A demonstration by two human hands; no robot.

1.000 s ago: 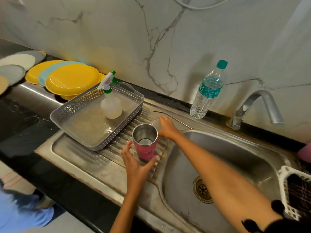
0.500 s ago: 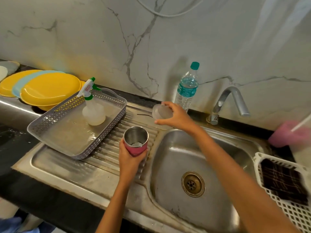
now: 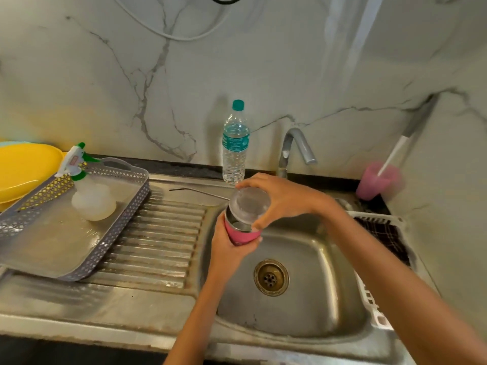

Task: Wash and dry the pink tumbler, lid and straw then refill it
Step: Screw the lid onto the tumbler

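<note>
Marble wall [image 3: 290, 75] behind, steel sink [image 3: 303, 306] below. Over the basin the left hand [image 3: 226, 251] wrapped the pink tumbler [image 3: 243, 235]. The right hand [image 3: 283, 198] pinched the clear lid [image 3: 249, 204] by its rim, tilted at the tumbler's mouth. We judged lid-fitting in hand. Next called for seating it square, then fetching the straw [image 3: 197, 191] off the drainboard [image 3: 158, 233]. Tumbler's contents were hidden, and we couldn't tell if the lid had caught.

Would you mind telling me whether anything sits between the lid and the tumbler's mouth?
Nothing visible does. The right hand holds the lid tilted at the rim of the tumbler, which the left hand grips; the straw lies apart, behind them.
</note>
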